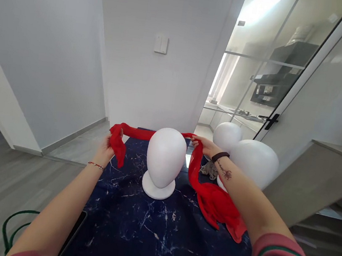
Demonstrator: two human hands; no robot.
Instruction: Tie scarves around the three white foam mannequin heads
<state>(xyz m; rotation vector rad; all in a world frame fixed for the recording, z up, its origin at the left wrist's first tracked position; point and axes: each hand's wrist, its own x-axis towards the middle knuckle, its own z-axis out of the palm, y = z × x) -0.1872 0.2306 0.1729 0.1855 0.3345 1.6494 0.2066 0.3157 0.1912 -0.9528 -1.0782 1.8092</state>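
A white mannequin head (166, 157) stands upright on its round base on the dark blue marbled table (143, 234). Behind it runs a sheer red scarf (138, 133), stretched between my two hands. My left hand (112, 143) is closed on one end, and a short piece hangs down from it. On the other side my right hand (204, 146) pinches the scarf near the head's right. From there the long remainder drops and lies bunched on the table to the right. The middle stretch is hidden behind the head.
Two more white mannequin heads (253, 161) stand at the table's right, with a crumpled grey-brown cloth (209, 170) beside them. A glass door with a black handle (272, 121) is beyond. Green straps (8, 232) show at lower left. The wall carries a switch (161, 44).
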